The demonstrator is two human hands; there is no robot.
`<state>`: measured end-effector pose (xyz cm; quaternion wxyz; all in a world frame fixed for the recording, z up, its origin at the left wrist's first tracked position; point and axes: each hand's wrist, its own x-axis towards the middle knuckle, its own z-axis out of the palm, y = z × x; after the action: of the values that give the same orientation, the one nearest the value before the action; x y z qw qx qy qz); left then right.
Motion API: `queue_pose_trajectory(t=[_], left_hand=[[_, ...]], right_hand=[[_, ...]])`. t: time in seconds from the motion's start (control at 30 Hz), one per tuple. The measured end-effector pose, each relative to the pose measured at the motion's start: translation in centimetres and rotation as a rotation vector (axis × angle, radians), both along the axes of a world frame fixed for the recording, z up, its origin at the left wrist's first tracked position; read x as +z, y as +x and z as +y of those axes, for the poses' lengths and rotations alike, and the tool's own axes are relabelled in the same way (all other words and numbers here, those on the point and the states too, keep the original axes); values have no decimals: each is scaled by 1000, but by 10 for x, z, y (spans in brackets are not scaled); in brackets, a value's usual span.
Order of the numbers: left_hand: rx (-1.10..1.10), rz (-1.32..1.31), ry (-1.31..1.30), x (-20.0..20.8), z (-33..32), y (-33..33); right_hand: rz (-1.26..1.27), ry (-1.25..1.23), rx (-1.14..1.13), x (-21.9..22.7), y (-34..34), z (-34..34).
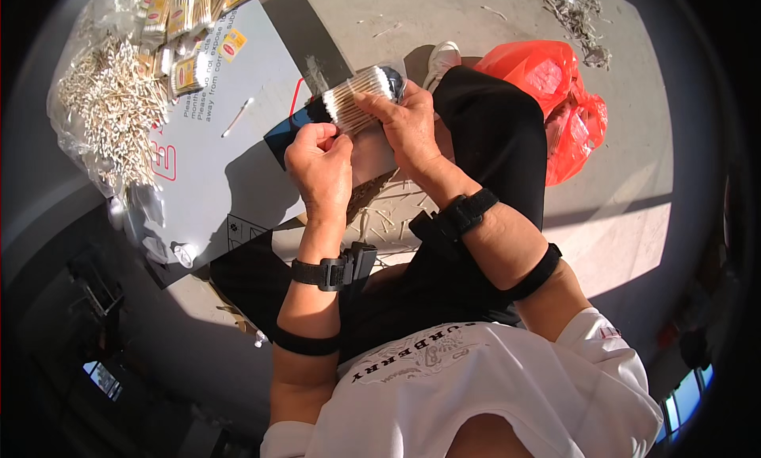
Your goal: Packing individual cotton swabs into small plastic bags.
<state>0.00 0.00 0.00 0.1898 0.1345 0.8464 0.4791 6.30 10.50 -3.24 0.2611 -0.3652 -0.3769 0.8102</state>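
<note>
A clear plastic bag of cotton swabs (354, 101), their white tips lined up in rows, is held up in front of me. My right hand (410, 130) grips its right side, with the thumb lying across the swabs. At the bag's near left edge, my left hand (319, 168) is closed in a pinch on the plastic; the fingertips partly hide what they grip. To the left, a single cotton swab (238, 117) lies on a grey printed board (261, 77). A large heap of loose cotton swabs (115, 109) sits in clear plastic at the board's far left.
Several filled swab packs with yellow labels (186, 71) lie at the board's far edge. A red plastic bag (575, 133) stands right of my leg. Loose swabs (380, 216) are scattered on the floor below my hands, and a pile of scraps (572, 18) lies far right.
</note>
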Motion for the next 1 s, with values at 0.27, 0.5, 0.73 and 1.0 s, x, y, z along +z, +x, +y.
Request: queue_pose_trajectory(t=[0.27,0.5,0.73,1.0], left_hand=[[111,-172,68,8,12,0],[119,-237,18,16,13,1],[156,-307,67,11,9,-3],[225,-338,58,14,14,-3]], right_hand=[[-9,14,-21,2,1,0],[20,-9,-22,1,1,1],[13,3,-33,2,-1,0],[15,-2,-40,3,0,-1]])
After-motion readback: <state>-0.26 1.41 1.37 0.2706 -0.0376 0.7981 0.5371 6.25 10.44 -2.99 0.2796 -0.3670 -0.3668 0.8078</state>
